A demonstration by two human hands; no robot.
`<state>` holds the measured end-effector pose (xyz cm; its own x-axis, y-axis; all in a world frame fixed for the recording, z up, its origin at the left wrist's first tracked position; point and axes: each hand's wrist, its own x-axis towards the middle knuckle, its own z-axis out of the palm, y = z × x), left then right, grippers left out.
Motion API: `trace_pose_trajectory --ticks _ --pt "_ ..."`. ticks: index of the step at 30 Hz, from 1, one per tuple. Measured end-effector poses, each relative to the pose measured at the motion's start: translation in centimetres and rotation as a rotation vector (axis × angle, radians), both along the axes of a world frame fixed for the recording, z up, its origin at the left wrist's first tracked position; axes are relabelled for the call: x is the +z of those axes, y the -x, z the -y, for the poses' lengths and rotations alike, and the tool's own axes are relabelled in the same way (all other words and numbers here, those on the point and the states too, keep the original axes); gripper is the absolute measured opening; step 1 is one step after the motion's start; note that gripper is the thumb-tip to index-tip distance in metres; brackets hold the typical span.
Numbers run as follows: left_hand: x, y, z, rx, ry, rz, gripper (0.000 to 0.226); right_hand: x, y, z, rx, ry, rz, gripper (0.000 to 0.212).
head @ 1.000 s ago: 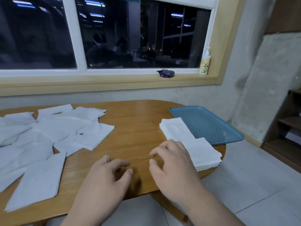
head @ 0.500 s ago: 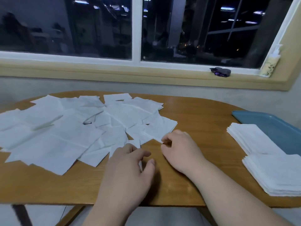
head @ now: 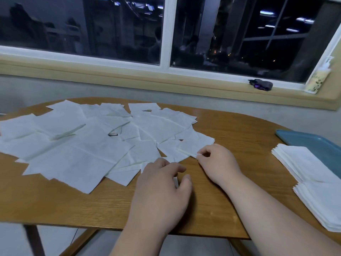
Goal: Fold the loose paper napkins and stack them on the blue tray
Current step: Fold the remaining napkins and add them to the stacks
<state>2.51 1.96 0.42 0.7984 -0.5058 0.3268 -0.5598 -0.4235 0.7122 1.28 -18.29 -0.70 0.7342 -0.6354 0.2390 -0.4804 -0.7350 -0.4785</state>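
Ideally the right hand (head: 217, 163), pinching a napkin (head: 195, 145) by its corner, would lift that sheet alone; the left hand (head: 160, 191) hovered slack, empty.

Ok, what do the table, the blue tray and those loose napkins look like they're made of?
The table looks like wood or wood-look laminate: visible grain, slight sheen. The blue tray is probably plastic: smooth, rounded moulded rim. The loose napkins are thin white paper, matte, with crease lines.

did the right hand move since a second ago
Yes: the right hand went left, away from the folded napkin stack, and now pinches a loose napkin corner.
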Motion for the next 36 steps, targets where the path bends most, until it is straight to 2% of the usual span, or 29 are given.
trace_pose_trajectory --ticks 7,12,16,19,21,24,26,29,30,33,36 --pt "-0.2 -0.1 -0.1 -0.005 -0.020 -0.013 0.027 -0.2 0.4 0.3 -0.002 -0.048 0.075 0.022" --pt "-0.1 -0.1 0.1 -0.003 -0.011 0.011 0.030 1.3 2.1 -0.5 0.046 0.053 0.201 0.021" --pt "-0.4 -0.1 0.5 -0.010 -0.013 0.099 0.050 3.0 6.1 -2.3 0.162 0.124 0.257 0.016" --pt "-0.7 0.1 1.0 -0.040 -0.030 0.221 0.067 2.7 9.5 -3.8 0.267 0.163 0.232 0.015" --pt "-0.7 0.5 1.4 -0.097 -0.051 0.259 0.057 2.4 11.2 -4.5 0.300 0.184 0.214 0.016" --pt "-0.3 1.6 2.2 -0.201 -0.084 0.310 0.021 2.3 12.8 -4.8 0.286 0.158 0.269 0.014" --pt "0.7 2.7 2.3 -0.221 -0.021 0.228 0.020 2.5 13.7 -4.4 0.221 0.061 0.321 0.018" --pt "1.9 4.0 2.4 -0.241 0.194 -0.077 0.013 2.2 14.9 -3.2 0.143 -0.203 0.302 0.058" --pt "2.2 4.3 2.4 -0.233 0.265 -0.163 0.015 2.1 15.1 -2.8 0.150 -0.267 0.276 0.066" --pt "2.2 4.6 2.9 -0.177 0.380 -0.335 0.017 2.0 15.3 -2.0 0.186 -0.430 0.247 0.064" --pt "1.9 4.7 3.5 -0.119 0.405 -0.425 0.018 1.8 15.3 -1.5 0.172 -0.485 0.319 0.054"
